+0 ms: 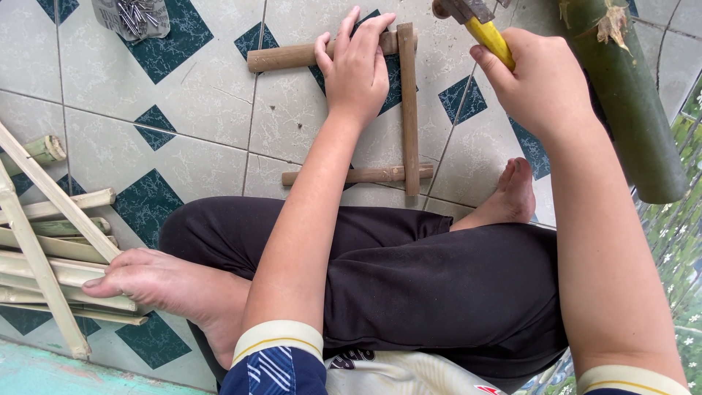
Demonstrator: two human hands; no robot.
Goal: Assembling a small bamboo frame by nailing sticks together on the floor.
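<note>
A small frame of bamboo sticks [408, 110] is laid flat on the tiled floor [197, 139], just beyond the crossed legs. Its far corner is pressed down by the left hand [356, 69], the grip spread flat over the joint. A yellow-handled hammer [479, 25] is held above that corner by the right hand [537, 80], its grip pressed together around the handle. Cut bamboo strips [51, 256] are piled at the floor's left edge, and a thick green bamboo pole [632, 102] lies along the right.

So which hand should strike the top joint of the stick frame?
Probably the right hand: it grips the yellow-handled hammer raised beside that joint, while the left hand presses the frame onto the tiles.
</note>
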